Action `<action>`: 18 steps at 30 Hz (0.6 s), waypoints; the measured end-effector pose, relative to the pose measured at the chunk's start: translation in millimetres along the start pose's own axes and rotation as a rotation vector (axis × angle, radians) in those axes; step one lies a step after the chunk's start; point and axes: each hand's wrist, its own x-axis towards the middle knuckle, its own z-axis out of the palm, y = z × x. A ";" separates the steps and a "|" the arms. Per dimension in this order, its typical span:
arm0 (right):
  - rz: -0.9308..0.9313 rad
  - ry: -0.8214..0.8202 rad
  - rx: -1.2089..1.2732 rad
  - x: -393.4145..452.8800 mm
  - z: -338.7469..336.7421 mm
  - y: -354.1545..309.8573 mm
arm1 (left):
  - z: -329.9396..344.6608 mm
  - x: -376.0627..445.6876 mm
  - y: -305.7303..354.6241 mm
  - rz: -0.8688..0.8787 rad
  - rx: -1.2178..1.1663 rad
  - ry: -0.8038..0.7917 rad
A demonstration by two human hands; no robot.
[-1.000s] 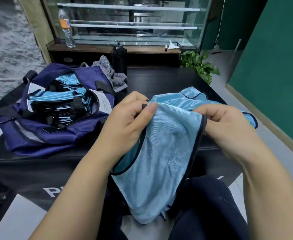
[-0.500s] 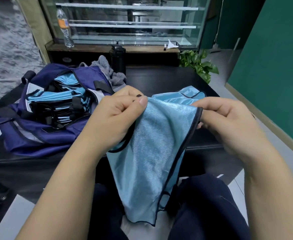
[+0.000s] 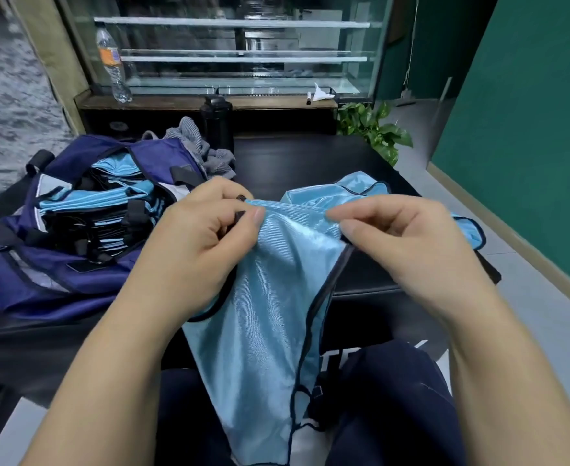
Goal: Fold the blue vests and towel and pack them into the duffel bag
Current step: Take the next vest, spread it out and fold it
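**Vest drawn narrower between two pinching hands**

The shiny light-blue vest with dark piping (image 3: pixel 270 297) hangs in front of the person's lap, off the near edge of the black table (image 3: pixel 304 159), its lower end draping down between the knees. The left hand (image 3: pixel 192 250) pinches its upper left corner between thumb and curled fingers; the right hand (image 3: pixel 408 250) pinches the piped edge at upper right. Compared with a second ago, the hands have come closer together and the cloth has gone from a broad panel to a narrow hanging strip, so a lengthwise fold seems to be under way, not finished. Behind the hands, another light-blue vest (image 3: pixel 344 193) lies on the table unfolded. To the left, the open navy duffel bag (image 3: pixel 58 290) already holds a stack of folded blue vests. A crumpled grey striped towel (image 3: pixel 196 142) sits just behind the bag, apparently not yet packed.
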 end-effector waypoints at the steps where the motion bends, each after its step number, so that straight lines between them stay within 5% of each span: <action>1: -0.009 -0.003 -0.011 0.0 0.0 -0.8 | -1.6 -0.1 -0.1 0.010 0.039 0.001; 8: 0.025 -0.056 -0.228 -2.0 4.9 -3.9 | 8.4 -0.6 1.7 0.004 0.134 0.095; 11: 0.065 -0.086 -0.541 -1.9 13.2 -8.5 | 15.2 -1.0 3.4 0.007 0.181 0.109; 18: -0.118 -0.141 -0.846 1.6 11.5 -5.0 | 16.1 -3.0 6.7 -0.023 0.195 0.090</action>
